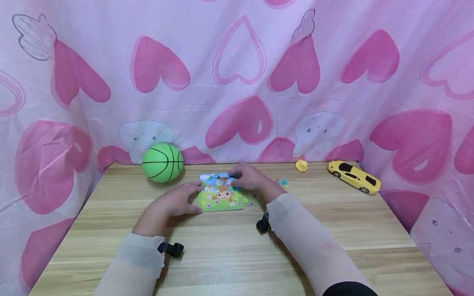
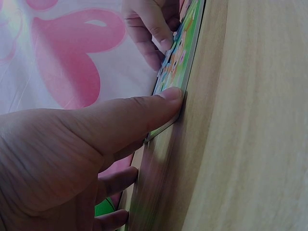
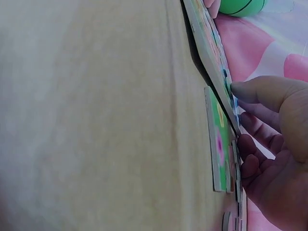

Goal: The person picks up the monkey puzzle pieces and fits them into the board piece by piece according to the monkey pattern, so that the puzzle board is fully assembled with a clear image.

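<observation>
A puzzle board [image 1: 222, 201] with a monkey picture lies on the wooden table. At its left edge the left hand [image 1: 177, 200] rests with thumb and fingers spread, the thumb touching the near left corner in the left wrist view. Over the board's upper right part is the right hand [image 1: 252, 179], its thumb touching the surface in the right wrist view [image 3: 279, 139]. Whether it pinches a piece cannot be told. Loose puzzle pieces [image 3: 217, 144] lie beside the board's right edge, partly under the right hand and forearm.
A green ball [image 1: 163, 163] stands at the back left. At the back right are a small yellow duck [image 1: 301, 165] and a yellow toy car [image 1: 354, 177]. Another puzzle piece [image 1: 283, 183] lies right of the right wrist. A pink heart-patterned curtain [image 1: 237, 123] hangs behind the table.
</observation>
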`<state>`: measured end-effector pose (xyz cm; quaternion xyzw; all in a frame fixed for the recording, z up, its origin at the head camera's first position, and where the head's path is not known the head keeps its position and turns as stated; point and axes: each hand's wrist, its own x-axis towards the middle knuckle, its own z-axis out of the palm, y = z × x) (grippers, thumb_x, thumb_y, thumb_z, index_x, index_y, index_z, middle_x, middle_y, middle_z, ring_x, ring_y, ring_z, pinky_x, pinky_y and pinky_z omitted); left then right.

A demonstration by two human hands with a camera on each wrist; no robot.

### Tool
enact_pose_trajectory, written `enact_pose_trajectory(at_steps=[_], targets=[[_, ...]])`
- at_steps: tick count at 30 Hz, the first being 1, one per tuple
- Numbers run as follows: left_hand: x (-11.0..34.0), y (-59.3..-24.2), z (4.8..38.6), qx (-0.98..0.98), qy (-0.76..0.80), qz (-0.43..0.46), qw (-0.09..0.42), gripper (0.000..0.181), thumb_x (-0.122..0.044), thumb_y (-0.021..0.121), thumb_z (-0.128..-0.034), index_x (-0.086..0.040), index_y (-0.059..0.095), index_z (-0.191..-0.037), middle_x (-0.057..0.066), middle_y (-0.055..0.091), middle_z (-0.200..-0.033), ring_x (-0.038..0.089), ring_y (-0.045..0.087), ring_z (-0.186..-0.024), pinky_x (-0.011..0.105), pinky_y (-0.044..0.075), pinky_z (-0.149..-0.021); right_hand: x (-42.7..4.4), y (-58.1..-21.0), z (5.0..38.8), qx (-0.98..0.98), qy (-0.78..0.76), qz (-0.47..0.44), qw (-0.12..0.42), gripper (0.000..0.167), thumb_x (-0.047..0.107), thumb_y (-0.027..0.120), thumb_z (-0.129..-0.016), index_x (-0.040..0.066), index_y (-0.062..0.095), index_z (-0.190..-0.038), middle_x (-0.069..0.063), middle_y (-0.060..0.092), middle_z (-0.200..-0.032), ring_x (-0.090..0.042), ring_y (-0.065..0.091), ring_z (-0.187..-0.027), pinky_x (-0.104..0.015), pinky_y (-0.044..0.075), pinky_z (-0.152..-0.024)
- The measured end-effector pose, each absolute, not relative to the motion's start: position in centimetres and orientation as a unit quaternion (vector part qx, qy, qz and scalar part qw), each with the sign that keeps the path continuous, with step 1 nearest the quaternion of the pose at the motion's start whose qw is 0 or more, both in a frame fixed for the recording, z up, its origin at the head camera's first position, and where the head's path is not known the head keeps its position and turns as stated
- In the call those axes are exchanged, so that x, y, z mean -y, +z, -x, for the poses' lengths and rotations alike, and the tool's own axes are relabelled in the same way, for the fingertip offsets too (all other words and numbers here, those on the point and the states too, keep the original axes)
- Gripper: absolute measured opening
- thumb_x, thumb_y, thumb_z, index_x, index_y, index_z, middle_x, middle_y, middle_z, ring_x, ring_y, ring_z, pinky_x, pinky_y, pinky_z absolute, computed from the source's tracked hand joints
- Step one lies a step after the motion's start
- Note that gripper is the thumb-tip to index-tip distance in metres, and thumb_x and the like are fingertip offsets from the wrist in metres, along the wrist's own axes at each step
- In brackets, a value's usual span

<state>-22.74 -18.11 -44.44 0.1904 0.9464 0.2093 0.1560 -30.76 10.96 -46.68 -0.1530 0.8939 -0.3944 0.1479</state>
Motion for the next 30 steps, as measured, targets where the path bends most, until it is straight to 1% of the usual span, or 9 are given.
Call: enact_pose_trajectory(at_steps=[6, 13, 17, 20, 22, 24, 27, 30], targets=[[18.1, -44.5, 22.7, -0.946, 0.211, -0.190, 0.157, 0.079, -0.039, 0.087, -0.0899, -0.013, 0.055, -0.157, 0.006, 0.038, -0.175, 0.041, 0.031, -0.163, 0.061, 0.029, -0.134, -11.0, -46.6, 30.8, -0.903, -0.370, 0.159, 0.152, 0.048, 0.025, 0.087, -0.092, 0.015, 0.074, -0.137, -0.003, 0.058, -0.140, -0.027, 0.055, -0.135, -0.047, 0.045, -0.126], [18.1, -44.5, 22.8, -0.946, 0.208, -0.191, 0.156, 0.079, -0.039, 0.087, -0.0898, -0.012, 0.055, -0.157, 0.006, 0.038, -0.175, 0.041, 0.031, -0.163, 0.061, 0.028, -0.134, -10.9, -46.7, 30.8, -0.906, -0.362, 0.160, 0.152, 0.047, 0.026, 0.085, -0.094, 0.015, 0.073, -0.138, -0.003, 0.058, -0.140, -0.025, 0.056, -0.132, -0.046, 0.046, -0.125], [18.1, -44.4, 22.7, -0.947, 0.207, -0.193, 0.154, 0.079, -0.038, 0.087, -0.0902, -0.012, 0.055, -0.157, 0.006, 0.037, -0.175, 0.041, 0.031, -0.163, 0.061, 0.028, -0.134, -11.3, -46.4, 30.6, -0.908, -0.367, 0.151, 0.132, 0.044, 0.028, 0.082, -0.096, 0.019, 0.073, -0.138, 0.000, 0.062, -0.135, -0.024, 0.059, -0.125, -0.046, 0.052, -0.116], [18.2, -44.5, 22.7, -0.947, 0.207, -0.189, 0.157, 0.079, -0.039, 0.087, -0.0904, -0.013, 0.054, -0.157, 0.006, 0.036, -0.176, 0.041, 0.030, -0.164, 0.061, 0.028, -0.134, -11.9, -46.0, 30.3, -0.907, -0.381, 0.135, 0.117, 0.044, 0.029, 0.080, -0.097, 0.023, 0.071, -0.140, 0.003, 0.065, -0.135, -0.023, 0.062, -0.122, -0.044, 0.057, -0.109], [18.2, -44.5, 22.7, -0.947, 0.209, -0.186, 0.158, 0.079, -0.039, 0.087, -0.0905, -0.013, 0.054, -0.157, 0.005, 0.036, -0.176, 0.041, 0.029, -0.164, 0.062, 0.028, -0.134, -12.5, -45.7, 30.1, -0.903, -0.394, 0.135, 0.107, 0.045, 0.028, 0.078, -0.099, 0.022, 0.070, -0.143, 0.002, 0.066, -0.138, -0.023, 0.064, -0.122, -0.043, 0.059, -0.106], [18.1, -44.6, 22.7, -0.947, 0.210, -0.186, 0.158, 0.079, -0.039, 0.087, -0.0905, -0.013, 0.054, -0.158, 0.005, 0.035, -0.176, 0.040, 0.029, -0.164, 0.062, 0.028, -0.134, -13.3, -45.5, 29.8, -0.898, -0.405, 0.140, 0.098, 0.047, 0.027, 0.077, -0.099, 0.020, 0.068, -0.145, -0.001, 0.068, -0.140, -0.024, 0.065, -0.122, -0.042, 0.060, -0.103], [18.1, -44.6, 22.7, -0.947, 0.210, -0.186, 0.154, 0.079, -0.039, 0.087, -0.0902, -0.013, 0.054, -0.158, 0.005, 0.036, -0.176, 0.041, 0.030, -0.164, 0.062, 0.028, -0.134, -14.4, -45.3, 29.5, -0.896, -0.411, 0.147, 0.078, 0.047, 0.026, 0.077, -0.100, 0.017, 0.068, -0.145, -0.005, 0.070, -0.139, -0.025, 0.067, -0.116, -0.040, 0.062, -0.095], [18.1, -44.6, 22.7, -0.948, 0.209, -0.182, 0.155, 0.079, -0.039, 0.087, -0.0897, -0.014, 0.054, -0.157, 0.005, 0.037, -0.176, 0.040, 0.030, -0.164, 0.062, 0.029, -0.134, -15.5, -45.3, 29.0, -0.898, -0.413, 0.130, 0.071, 0.047, 0.028, 0.078, -0.099, 0.019, 0.069, -0.144, -0.004, 0.071, -0.135, -0.025, 0.065, -0.112, -0.038, 0.061, -0.090]])
